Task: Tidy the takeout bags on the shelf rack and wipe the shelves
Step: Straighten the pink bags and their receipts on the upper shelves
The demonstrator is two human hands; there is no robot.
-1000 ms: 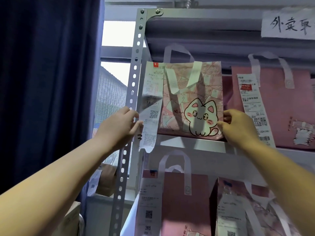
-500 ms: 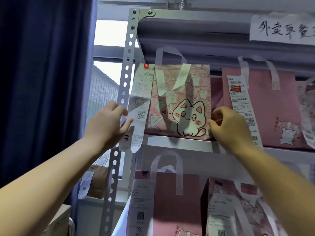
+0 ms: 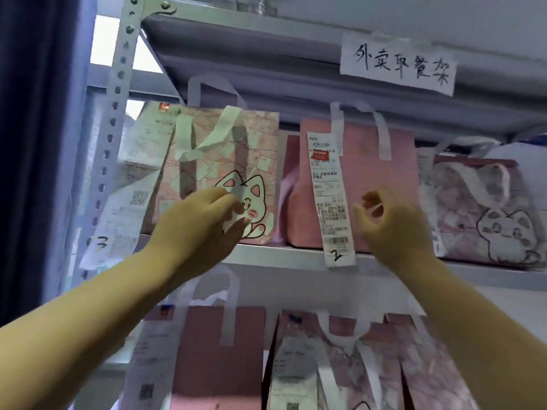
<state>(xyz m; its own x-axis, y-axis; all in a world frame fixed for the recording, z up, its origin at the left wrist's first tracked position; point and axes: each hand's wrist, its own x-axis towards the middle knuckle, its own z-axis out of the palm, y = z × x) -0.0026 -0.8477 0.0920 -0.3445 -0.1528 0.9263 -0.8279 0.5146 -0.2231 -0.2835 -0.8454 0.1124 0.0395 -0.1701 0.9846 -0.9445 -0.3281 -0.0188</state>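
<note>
A pink patterned takeout bag with a cat print [image 3: 233, 149] stands at the left end of the upper shelf [image 3: 281, 258]. A long receipt marked 3 [image 3: 124, 202] hangs off its left side. My left hand [image 3: 204, 223] lies over the lower front of this bag, fingers loosely bent on the cat's face, gripping nothing that I can see. To the right stands a plain pink bag [image 3: 370, 179] with a receipt marked 2 [image 3: 331, 202]. My right hand [image 3: 390, 223] hovers before it, fingers curled and apart, empty. A third, cat-print bag [image 3: 485, 208] sits further right.
The perforated metal upright [image 3: 118, 99] frames the rack's left side, with a dark curtain [image 3: 35, 143] beyond it. A handwritten paper sign [image 3: 396, 65] is stuck to the top shelf edge. On the lower shelf stand a plain pink bag [image 3: 219, 356] and patterned bags [image 3: 334, 365].
Both hands have left the cat bag's sides. My left hand moved right from the receipt onto the bag's front; my right hand moved right before the plain pink bag. The view swung right.
</note>
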